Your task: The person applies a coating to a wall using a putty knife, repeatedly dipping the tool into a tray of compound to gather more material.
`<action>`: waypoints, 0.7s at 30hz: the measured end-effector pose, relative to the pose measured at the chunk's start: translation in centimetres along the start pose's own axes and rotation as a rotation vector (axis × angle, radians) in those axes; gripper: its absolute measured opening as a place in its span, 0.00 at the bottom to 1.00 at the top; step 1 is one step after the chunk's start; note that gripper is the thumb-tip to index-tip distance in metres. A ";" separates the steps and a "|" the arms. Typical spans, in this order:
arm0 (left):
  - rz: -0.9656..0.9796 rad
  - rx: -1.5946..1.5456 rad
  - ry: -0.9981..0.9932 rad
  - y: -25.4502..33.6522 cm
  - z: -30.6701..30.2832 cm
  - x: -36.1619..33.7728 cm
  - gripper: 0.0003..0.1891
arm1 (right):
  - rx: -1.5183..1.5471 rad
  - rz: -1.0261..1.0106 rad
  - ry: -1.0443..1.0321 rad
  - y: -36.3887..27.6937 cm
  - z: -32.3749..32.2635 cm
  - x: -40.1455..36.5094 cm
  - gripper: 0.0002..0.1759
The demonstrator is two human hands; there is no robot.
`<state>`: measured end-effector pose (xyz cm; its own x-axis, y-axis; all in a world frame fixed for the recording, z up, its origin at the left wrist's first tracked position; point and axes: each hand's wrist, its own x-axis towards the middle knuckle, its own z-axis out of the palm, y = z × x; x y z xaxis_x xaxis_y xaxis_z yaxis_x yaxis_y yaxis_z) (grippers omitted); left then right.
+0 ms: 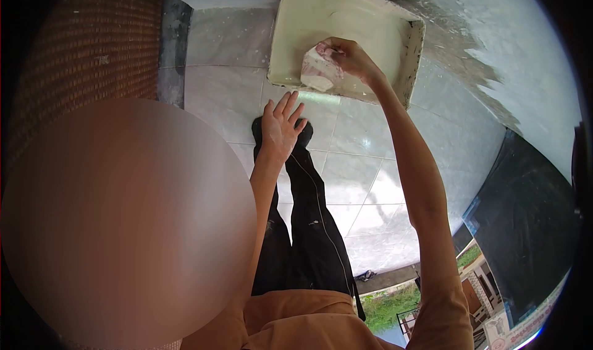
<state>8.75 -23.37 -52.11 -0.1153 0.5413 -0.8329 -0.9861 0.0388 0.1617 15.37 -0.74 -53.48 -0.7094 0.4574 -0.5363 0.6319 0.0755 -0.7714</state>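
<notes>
My right hand [353, 59] reaches over a shallow rectangular tray [417, 53] with a smeared, off-white coating. Its fingers are closed on a white-coated, pink-patched piece [322, 71] with a flat face, held near the tray's front edge; I cannot tell what kind of thing it is. Pale, creamy liquid [364, 25] covers part of the tray's bottom. Below the tray's near rim, my left hand [283, 127] is open with fingers spread, palm showing white smears and nothing in it. Both of my forearms are bare.
Grey floor tiles [228, 90] lie around the tray. My black-trousered legs [309, 208] stand just behind it. To the right is a patchy, partly coated wall [488, 59]; a brown woven surface [105, 47] is at the left. A dark panel [525, 220] stands at lower right, near an opening onto grass [395, 307].
</notes>
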 end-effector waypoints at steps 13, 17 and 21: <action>0.069 0.381 -0.100 5.0 5.4 -6.9 0.32 | 1.123 -0.051 0.449 -8.0 -3.3 -12.6 0.18; 0.211 0.475 -0.160 8.6 10.6 -10.7 0.32 | 1.294 -0.214 0.567 -14.9 -5.7 -16.3 0.17; 0.344 0.566 -0.286 12.6 18.1 -14.8 0.31 | 1.333 -0.395 0.620 -21.2 -9.1 -19.6 0.19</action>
<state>0.23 -15.71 -28.13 -0.2962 0.7968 -0.5267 -0.6773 0.2136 0.7040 18.75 -3.21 -23.47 -0.3066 0.9139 -0.2661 -0.5361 -0.3968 -0.7451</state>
